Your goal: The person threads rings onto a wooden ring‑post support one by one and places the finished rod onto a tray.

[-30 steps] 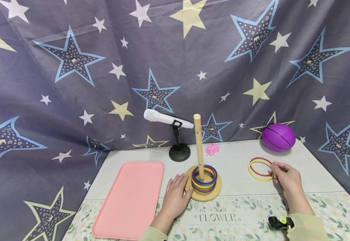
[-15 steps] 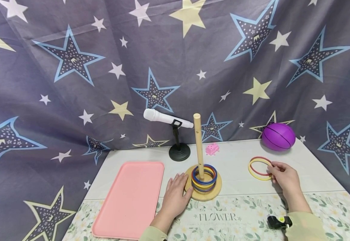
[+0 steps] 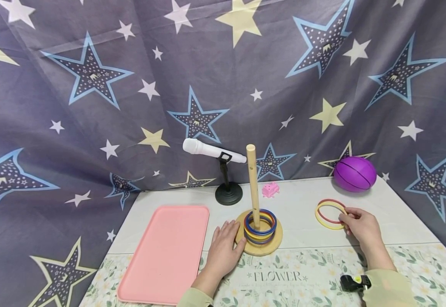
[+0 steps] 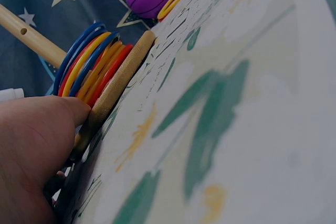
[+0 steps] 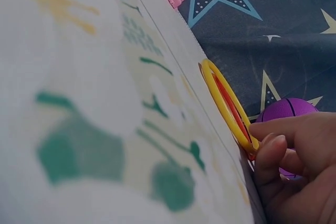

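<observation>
A round wooden base with an upright peg [image 3: 252,183] has several blue, red and yellow rings [image 3: 260,228] stacked around the peg. My left hand [image 3: 224,247] rests at the left side of the wooden base [image 3: 261,251], fingers extended; the left wrist view shows its thumb [image 4: 76,109] by the base's edge and lowest rings. To the right, a yellow ring [image 3: 327,224] overlaps a red ring [image 3: 330,200] on the table. My right hand [image 3: 364,226] pinches the yellow ring's right edge between thumb and index finger. In the right wrist view, the fingertips [image 5: 273,141] meet that edge.
Left of the base lies a pink tray [image 3: 165,256]. Behind stand a white microphone [image 3: 211,150] on a black stand [image 3: 228,195] and a small pink toy [image 3: 270,190]. A purple ball [image 3: 355,175] sits at the back right, before a starry curtain [image 3: 223,64].
My right hand has shifted slightly left, and the yellow and red rings have slid a little left with it. My left hand and the ring stack have stayed put.
</observation>
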{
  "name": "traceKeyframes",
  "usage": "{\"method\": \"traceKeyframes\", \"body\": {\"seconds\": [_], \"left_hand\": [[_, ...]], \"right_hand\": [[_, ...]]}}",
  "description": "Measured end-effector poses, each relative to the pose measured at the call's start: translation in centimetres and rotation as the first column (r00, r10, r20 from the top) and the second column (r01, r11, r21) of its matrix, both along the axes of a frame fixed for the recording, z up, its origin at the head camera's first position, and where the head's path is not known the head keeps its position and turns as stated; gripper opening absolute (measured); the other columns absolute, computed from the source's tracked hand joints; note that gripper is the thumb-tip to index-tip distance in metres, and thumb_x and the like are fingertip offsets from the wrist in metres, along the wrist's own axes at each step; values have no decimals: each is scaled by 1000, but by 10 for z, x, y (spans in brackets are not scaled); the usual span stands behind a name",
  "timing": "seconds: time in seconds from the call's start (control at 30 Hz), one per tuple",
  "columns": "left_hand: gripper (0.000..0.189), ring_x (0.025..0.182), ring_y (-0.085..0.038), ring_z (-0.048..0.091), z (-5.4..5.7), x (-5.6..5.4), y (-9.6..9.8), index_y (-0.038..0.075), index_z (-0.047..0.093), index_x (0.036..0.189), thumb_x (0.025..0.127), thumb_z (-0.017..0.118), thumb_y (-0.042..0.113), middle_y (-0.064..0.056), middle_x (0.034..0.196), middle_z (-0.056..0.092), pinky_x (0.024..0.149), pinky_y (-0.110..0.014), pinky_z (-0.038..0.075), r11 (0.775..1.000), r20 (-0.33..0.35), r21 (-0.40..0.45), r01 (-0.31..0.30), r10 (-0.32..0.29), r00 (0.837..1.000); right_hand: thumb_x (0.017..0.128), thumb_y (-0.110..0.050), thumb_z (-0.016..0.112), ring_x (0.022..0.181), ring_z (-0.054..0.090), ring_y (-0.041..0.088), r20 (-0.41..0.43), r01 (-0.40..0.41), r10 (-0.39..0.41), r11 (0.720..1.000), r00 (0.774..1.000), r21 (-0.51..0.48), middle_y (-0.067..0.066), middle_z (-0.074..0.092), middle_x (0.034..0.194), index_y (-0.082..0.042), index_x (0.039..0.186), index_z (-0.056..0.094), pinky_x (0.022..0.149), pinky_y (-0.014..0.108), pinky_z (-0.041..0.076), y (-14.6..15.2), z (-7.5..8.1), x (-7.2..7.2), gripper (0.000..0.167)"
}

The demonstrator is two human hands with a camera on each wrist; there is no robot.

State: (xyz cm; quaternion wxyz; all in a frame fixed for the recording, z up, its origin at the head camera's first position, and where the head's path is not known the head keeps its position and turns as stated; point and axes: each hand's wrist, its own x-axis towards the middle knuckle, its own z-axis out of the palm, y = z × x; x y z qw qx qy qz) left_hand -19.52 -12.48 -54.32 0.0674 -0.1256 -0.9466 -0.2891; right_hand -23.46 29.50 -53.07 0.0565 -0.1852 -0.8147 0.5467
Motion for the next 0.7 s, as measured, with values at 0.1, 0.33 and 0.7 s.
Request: {"method": "traceKeyframes", "body": {"seconds": [0.1,0.33,0.7], "left_hand": [[60,160,-40,39,1,1,0,1,56,159,111,66,35,-19,166,51,134,-63,18,1000,3,2,-1,1,1000],[60,160,-41,39,2,2,0,2,56,159,111,66,35,-19,166,51,134,-63,18,1000,6,0,3,-3,1000],[60,160,-41,39,3,2,0,2,56,160,111,66,35,-19,167,51,134,-63,18,1000,6,3,2,-2,1000]], "right_hand": [[105,-8,66,62,60,11,0,-6,6,1000,1000,27,8,62,95,15,149,55,50,27,52,0,0,1,51],[104,-7,67,61,61,12,-22,-22,22,999,1000,35,7,63,90,16,141,60,49,27,54,1,-2,2,44],[105,-7,67,60,63,14,-17,-11,12,998,1000,69,8,64,90,14,135,64,49,28,55,-1,-1,2,36]]}}
